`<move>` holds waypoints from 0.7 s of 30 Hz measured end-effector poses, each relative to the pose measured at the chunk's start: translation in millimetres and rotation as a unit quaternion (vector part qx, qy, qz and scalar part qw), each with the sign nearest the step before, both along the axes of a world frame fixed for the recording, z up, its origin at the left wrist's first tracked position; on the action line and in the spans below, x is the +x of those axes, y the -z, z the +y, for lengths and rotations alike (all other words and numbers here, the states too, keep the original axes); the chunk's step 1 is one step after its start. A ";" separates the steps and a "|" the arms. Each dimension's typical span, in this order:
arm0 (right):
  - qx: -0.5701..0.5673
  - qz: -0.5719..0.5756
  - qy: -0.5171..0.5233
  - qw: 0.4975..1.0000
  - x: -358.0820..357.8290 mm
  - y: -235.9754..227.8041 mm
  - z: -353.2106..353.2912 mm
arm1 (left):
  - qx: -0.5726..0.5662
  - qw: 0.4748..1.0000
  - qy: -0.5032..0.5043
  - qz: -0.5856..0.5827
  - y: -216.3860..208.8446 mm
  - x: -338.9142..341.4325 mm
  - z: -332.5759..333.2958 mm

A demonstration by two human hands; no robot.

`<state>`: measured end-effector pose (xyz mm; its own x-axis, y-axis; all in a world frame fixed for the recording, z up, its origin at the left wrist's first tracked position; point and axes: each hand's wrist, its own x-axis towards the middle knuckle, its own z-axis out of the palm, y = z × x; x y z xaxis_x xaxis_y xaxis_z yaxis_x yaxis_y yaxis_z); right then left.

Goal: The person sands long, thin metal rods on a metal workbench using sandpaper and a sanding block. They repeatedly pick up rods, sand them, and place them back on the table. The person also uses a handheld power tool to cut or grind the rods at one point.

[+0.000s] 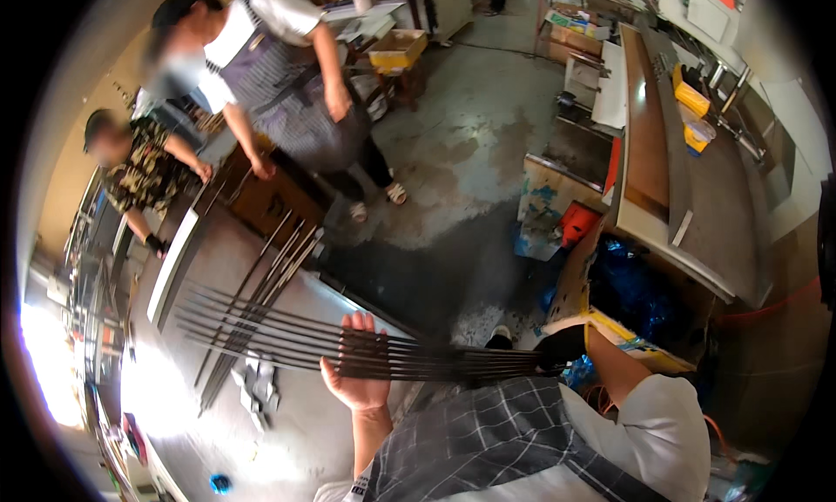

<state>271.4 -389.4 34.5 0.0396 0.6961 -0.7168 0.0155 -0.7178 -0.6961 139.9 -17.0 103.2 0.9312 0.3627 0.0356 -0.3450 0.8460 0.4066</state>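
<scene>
A bundle of several long, thin dark rods point(418, 354) stretches across in front of me, fanning out and smeared by motion toward its left end. The rods pass over my left hand point(361, 392), which is open with the palm up, fingers stretched out and thumb apart. At the right end of the bundle, my right hand point(562, 349) in a dark glove is closed around the rods; its fingers hardly show. More thin rods point(280, 271) lie on the grey table point(187, 393) beyond my left hand, partly under the fanned ends.
Grey metal pieces point(255, 390) and a small blue object point(219, 484) lie on the table. Two people stand across it, one in a striped apron point(292, 101), one in a camouflage shirt point(135, 167). On my right are a box with blue plastic point(640, 280) and a bench point(723, 215).
</scene>
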 end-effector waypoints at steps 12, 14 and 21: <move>-0.035 0.008 0.177 0.983 188.7 -75.0 -111.6 | -0.260 0.936 0.223 0.083 60.8 318.1 -83.7; -0.038 -0.004 0.202 0.979 219.7 -71.3 -105.7 | -0.291 0.920 0.236 0.116 77.6 366.8 -79.9; -0.053 -0.031 0.265 0.962 357.8 -50.6 -51.2 | -0.293 0.891 0.296 0.180 110.4 573.1 -34.0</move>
